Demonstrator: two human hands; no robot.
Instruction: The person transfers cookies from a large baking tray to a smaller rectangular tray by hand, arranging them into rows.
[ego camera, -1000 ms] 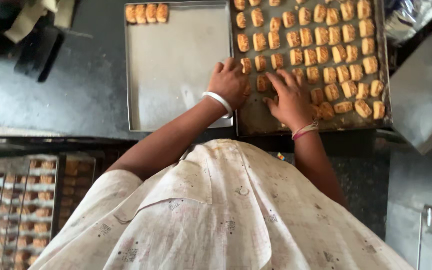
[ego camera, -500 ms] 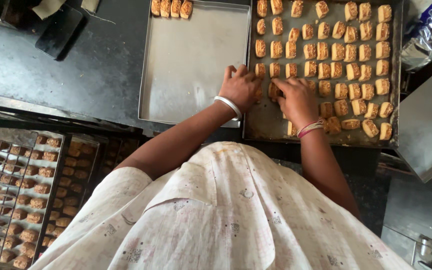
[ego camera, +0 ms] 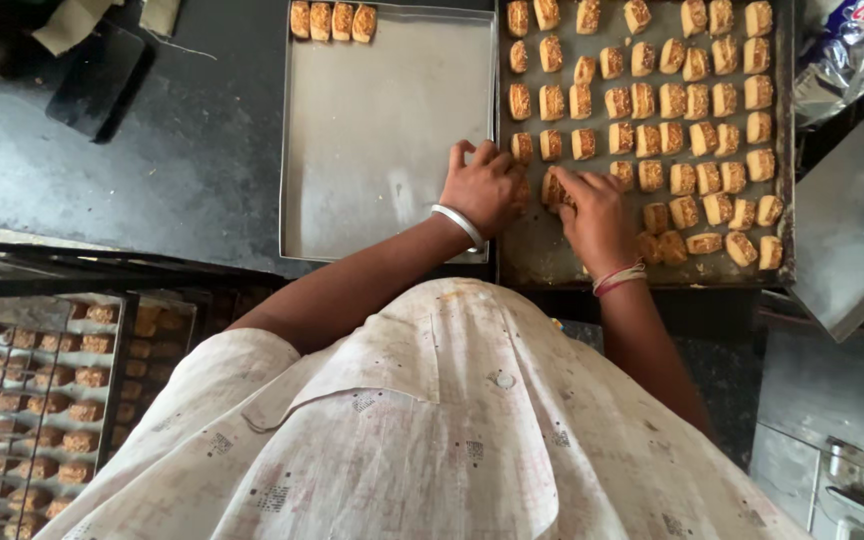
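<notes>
Right hand [ego camera: 592,205] pinches a biscuit [ego camera: 552,190] – left hand [ego camera: 487,185] curled on dark tray [ego camera: 542,262]

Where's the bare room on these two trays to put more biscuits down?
The left tray is nearly all bare: only a short row of four biscuits sits at its far left corner. On the right tray, only the near-left corner under the left hand and right hand is bare; rows of baked biscuits crowd the rest.

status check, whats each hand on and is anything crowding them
Left hand and right hand both down on biscuits at the dark tray's near left. Pale tray alongside, nearly bare. Nothing crowding the hands.
</notes>
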